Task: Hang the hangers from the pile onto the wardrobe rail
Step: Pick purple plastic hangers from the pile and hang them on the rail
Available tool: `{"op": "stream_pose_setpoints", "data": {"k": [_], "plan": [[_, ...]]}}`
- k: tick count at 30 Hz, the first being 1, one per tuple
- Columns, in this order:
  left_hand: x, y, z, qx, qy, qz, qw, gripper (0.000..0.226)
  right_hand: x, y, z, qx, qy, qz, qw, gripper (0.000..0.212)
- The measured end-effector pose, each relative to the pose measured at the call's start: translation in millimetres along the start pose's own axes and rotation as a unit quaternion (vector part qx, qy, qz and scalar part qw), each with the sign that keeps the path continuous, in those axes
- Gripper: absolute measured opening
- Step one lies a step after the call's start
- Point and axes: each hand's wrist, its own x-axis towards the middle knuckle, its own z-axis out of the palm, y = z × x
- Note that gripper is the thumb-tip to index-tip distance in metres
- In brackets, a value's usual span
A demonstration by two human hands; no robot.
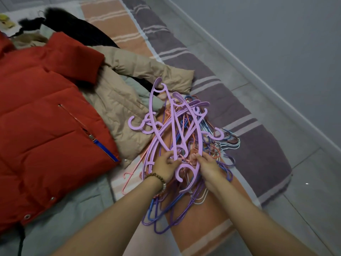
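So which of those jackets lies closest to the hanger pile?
The beige jacket: its hem runs right up against the hangers, while the red jacket lies farther left, on top of it.

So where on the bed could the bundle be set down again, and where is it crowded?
Free: the striped blanket beyond the beige jacket, and the purple stripe right of the hanger pile. Crowded: the red jacket and the beige one fill the left side. Both the left hand and the right hand grip hangers.

Red jacket (46,117) cut off left; wire hangers (184,204) tangled beyond counting.
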Motion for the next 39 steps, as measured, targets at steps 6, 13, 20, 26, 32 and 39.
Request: {"op": "stream_pose_setpoints", "data": {"k": [6, 13, 20, 26, 32, 39], "plan": [[-20, 37, -3, -0.096, -0.016, 0.069, 0.993, 0.022, -40, -46, -22, 0.142, -0.052, -0.027, 0.988, 0.018], [-67, 142, -19, -0.085, -0.014, 0.168, 0.982, 0.022, -142, -152, -51, 0.253, -0.155, -0.114, 0.948, 0.025], [-152, 270, -33, -0.022, -0.175, 0.199, 0.964, 0.065, -271, -261, -80, 0.207, -0.092, -0.274, 0.935, 0.019], [-283, 379, -29, 0.065, -0.282, 0.356, 0.889, 0.062, -418, -339, -126, 0.152, 0.055, -0.417, 0.895, 0.015], [-426, 454, 11, 0.074, -0.394, 0.472, 0.786, 0.04, -579, -370, -193, 0.106, 0.197, -0.499, 0.838, 0.007], [-589, 489, 70, 0.046, -0.456, 0.565, 0.685, 0.042, -752, -352, -253, 0.054, 0.341, -0.539, 0.768, 0.009]]}}
